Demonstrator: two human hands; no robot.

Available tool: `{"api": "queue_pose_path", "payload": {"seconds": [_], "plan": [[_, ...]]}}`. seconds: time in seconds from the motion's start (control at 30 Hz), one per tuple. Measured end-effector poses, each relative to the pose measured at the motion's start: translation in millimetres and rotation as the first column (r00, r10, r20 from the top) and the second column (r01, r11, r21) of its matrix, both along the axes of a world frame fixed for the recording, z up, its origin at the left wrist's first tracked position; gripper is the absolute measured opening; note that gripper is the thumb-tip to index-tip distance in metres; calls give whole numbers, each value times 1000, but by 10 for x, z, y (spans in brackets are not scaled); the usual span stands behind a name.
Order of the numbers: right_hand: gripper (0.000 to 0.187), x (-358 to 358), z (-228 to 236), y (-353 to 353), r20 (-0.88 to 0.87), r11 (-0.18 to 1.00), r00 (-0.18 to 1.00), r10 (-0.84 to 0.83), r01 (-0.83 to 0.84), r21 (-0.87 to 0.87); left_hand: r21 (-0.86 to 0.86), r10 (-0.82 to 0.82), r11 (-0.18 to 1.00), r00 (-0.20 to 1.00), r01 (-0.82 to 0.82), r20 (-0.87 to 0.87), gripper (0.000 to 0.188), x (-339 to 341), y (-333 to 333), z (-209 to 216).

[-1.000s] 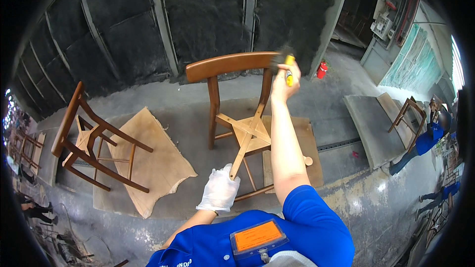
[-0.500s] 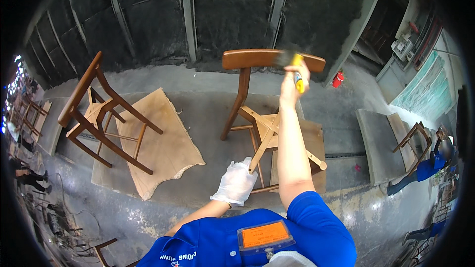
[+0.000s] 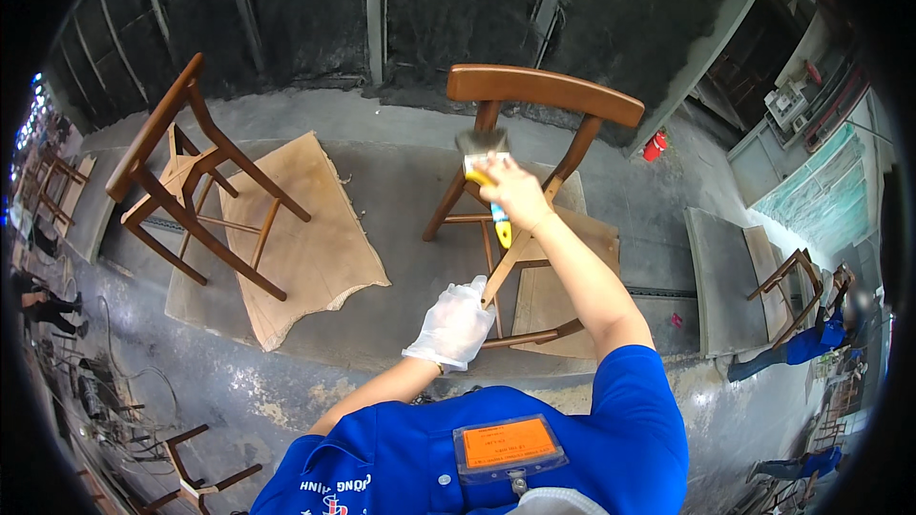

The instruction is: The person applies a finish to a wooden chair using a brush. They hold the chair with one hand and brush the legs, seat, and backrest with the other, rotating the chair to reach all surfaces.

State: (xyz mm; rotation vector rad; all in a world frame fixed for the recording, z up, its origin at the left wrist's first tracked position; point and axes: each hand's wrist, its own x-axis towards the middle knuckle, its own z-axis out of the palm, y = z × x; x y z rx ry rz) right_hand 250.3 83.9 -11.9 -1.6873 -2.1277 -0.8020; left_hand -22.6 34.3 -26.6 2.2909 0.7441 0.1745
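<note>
My right hand (image 3: 516, 195), bare, grips a flat paintbrush (image 3: 500, 219) with a yellow handle. The dark bristles point away from me, beside the rear leg just below the curved backrest of a brown wooden chair frame (image 3: 544, 92); I cannot tell whether they touch it. My left hand (image 3: 452, 326), in a thin whitish glove, is closed on the near left corner of that chair. Its fingers are partly hidden by the glove. The chair has no seat; pale crossed braces (image 3: 506, 269) show where one would sit.
A second seatless chair (image 3: 181, 172) stands at left, partly on a cardboard sheet (image 3: 301, 238). More cardboard (image 3: 563, 305) lies under the near chair. A dark wall (image 3: 286, 29) rises behind. At right are a red fire extinguisher (image 3: 655, 146) and a co-worker (image 3: 811, 339) near another chair.
My right hand has moved left and down with the brush, from in front of the backrest to below it. The chair appears turned slightly; my left hand stays at its corner.
</note>
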Motion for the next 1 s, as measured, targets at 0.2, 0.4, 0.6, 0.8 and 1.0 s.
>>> {"api": "queue_pose_path", "payload": {"seconds": [0.2, 0.4, 0.6, 0.8, 1.0], "plan": [[7, 126, -315, 39, -402, 981, 909, -113, 37, -193, -5, 12, 1000, 1000, -12, -17, 47, -21, -38, 38], [14, 208, 53, -168, -416, 869, 878, -237, 1, -494, 107, 23, 994, 996, -13, -87, 58, 85, -83, -113], [9, 1258, 114, -805, -149, 911, 942, -300, 329, 250, 508, 103, 861, 986, -24, -128, 52, 222, -253, -243], [12, 1603, -352, -1039, -172, 845, 915, -364, 246, -475, 345, 162, 933, 975, -101, -153, 59, 243, -321, -61], [4, 1764, -157, -942, -172, 966, 967, -190, 215, 141, 292, 215, 946, 947, -141, -240, 57, 356, -405, 73]]}}
